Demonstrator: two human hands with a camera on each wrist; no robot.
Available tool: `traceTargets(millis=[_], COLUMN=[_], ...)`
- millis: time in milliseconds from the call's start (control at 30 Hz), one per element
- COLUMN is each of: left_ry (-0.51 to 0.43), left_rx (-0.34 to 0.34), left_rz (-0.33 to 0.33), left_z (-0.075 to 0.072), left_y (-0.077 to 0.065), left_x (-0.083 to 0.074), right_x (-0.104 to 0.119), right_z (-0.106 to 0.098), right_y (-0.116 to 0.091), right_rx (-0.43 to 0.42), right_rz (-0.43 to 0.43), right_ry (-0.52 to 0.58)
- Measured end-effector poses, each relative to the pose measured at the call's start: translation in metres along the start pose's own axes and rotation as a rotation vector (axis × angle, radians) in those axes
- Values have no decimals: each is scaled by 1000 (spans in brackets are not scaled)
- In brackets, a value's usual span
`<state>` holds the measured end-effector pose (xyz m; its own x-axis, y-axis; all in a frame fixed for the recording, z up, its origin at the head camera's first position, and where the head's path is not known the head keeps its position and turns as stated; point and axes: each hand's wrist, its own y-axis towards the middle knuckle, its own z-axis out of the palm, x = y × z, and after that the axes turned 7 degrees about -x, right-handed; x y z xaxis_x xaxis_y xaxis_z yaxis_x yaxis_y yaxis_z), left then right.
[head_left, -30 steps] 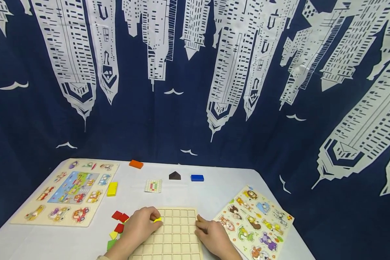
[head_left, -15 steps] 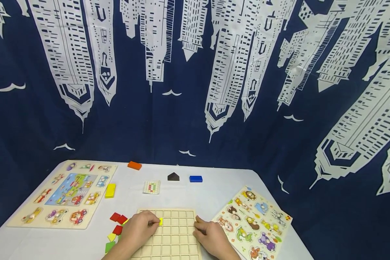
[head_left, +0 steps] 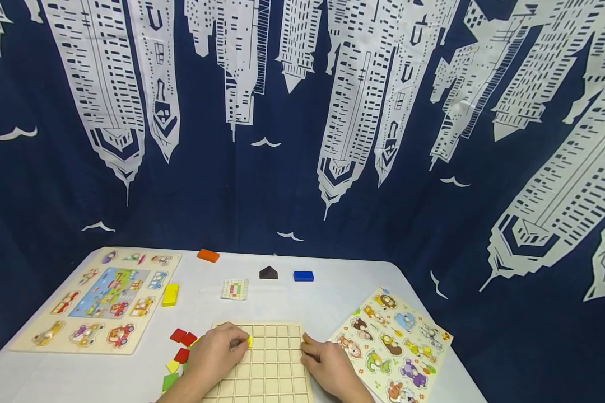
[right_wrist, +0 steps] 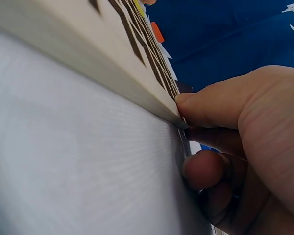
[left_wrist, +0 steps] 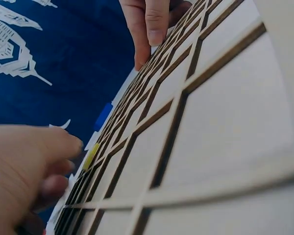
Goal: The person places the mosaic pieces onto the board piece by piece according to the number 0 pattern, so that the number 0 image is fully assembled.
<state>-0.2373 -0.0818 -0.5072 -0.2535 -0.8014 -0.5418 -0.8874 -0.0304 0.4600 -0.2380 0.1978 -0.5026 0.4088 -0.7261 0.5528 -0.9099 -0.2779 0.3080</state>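
Note:
A pale wooden grid board (head_left: pixel 279 370) lies at the front of the table. Over its far left part is my left hand (head_left: pixel 214 354), fingers bent and thumb and fingertips at a small yellow square tile (head_left: pixel 250 342). In the left wrist view that yellow tile (left_wrist: pixel 91 156) shows among the grid ridges, right beside the fingertip. My right hand (head_left: pixel 330 365) grips the board's right edge near the far corner. In the right wrist view its thumb (right_wrist: pixel 206 105) lies on the board's edge with the other fingers curled below. My left forearm hides the board's near left corner.
Loose red (head_left: pixel 181 355), yellow and green tiles (head_left: pixel 170 382) lie left of the board. A small pattern card (head_left: pixel 234 289) and blue (head_left: pixel 303 276), dark brown (head_left: pixel 269 272), orange and yellow blocks stand farther back. A vehicle puzzle (head_left: pixel 75 336) lies left, an animal puzzle (head_left: pixel 355 324) right.
The yellow tile, held at my left fingertips a second ago, has come down into a far left cell of the grid, and the fingers stay at it. My right hand keeps its place.

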Motion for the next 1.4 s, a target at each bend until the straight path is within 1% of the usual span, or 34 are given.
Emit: traceTargets(millis=[100,200,233,300,367,467,533,567,633,667,767,833,900,1000,1100,1233,1400], left_ry=[-33,-53,-57,-46,-37,-74,-115,-129,-141,-128,-68,-26,12,68,111,121,97], left_rx=[26,79,100,136,162,184,190,193,209,218,258,282,297,313,336,335,310], left_rz=[-77,-155,-179,-204,-226,-285,-322,-326,-318,-298,-255,-242,-212,-168,-107,-53,-37], left_z=[-15,-39,-48,-63,-75,-83,-84,-83,-81,-80,-79,-80,-81,-84,-86,-87,-87], left_y=[4,9,9,8,5,-4,-9,-10,-12,-13,-14,-16,-17,-18,-19,-20,-19], left_x=[-3,1,4,13,25,43,53,57,61,63,63,63,64,65,68,71,73], right_x=[0,0,0,0,0,-2,-4,-6,-9,-10,-13,-14,-15,-16,-16,-17,-18], right_z=[1,2,2,2,1,-3,-7,-9,-11,-11,-11,-10,-9,-8,-8,-7,-7], right_y=[1,1,1,1,1,1,1,2,3,4,5,4,4,5,5,5,6], right_rx=[-7,-12,-13,-8,3,30,44,51,60,66,79,98,111,119,112,106,100], right_rz=[7,7,7,16,23,36,40,43,40,34,19,33,64,80,62,54,44], right_ry=[7,16,21,33,48,76,95,105,119,127,156,194,225,228,204,203,196])
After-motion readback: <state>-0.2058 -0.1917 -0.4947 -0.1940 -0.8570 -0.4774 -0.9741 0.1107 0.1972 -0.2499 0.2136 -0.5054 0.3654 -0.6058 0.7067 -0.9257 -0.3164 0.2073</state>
